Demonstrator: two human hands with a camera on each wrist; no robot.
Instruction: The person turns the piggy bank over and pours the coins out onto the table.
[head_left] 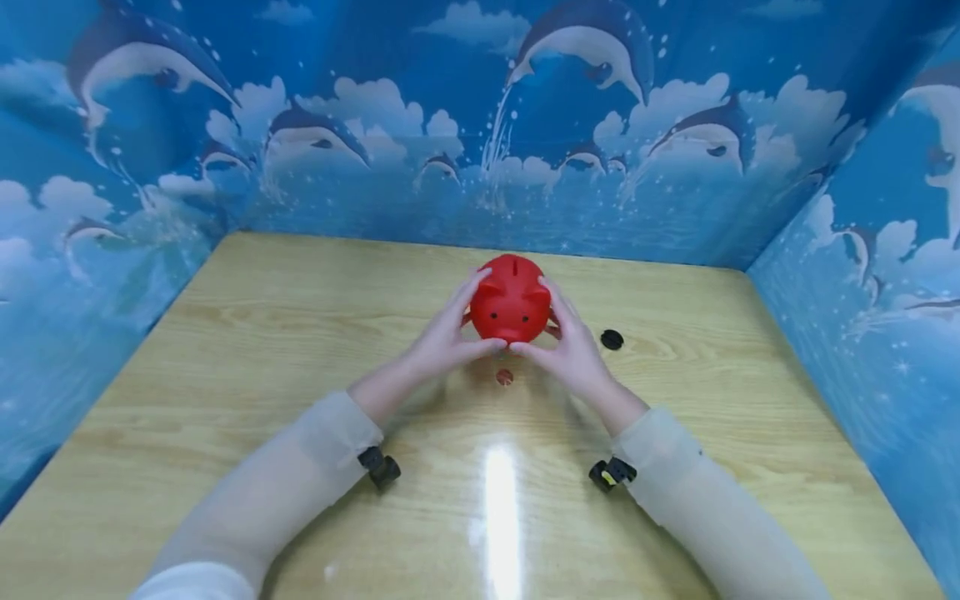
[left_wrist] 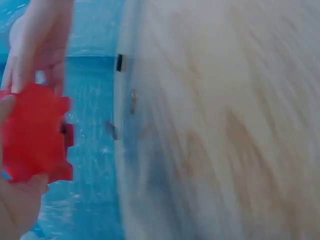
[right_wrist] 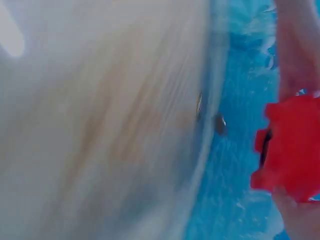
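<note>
Both hands hold a red piggy bank (head_left: 513, 302) up off the table, its face toward me and its coin slot on top. My left hand (head_left: 450, 337) grips its left side, fingers along the flank and thumb below the snout. On the other side my right hand (head_left: 564, 343) grips it the same way, the thumb tips close together. Dark spots between the feet in both wrist views mark the underside. A copper-coloured coin (head_left: 505, 377) lies on the table below. In the left wrist view a blurred grey coin-like piece (left_wrist: 111, 130) shows between bank and tabletop.
A round black plug (head_left: 611, 339) lies on the wood-grain table (head_left: 315, 325), right of the piggy bank. Blue dolphin-print curtains (head_left: 480, 192) stand along the back and both sides. Small black wrist cameras sit on both sleeves.
</note>
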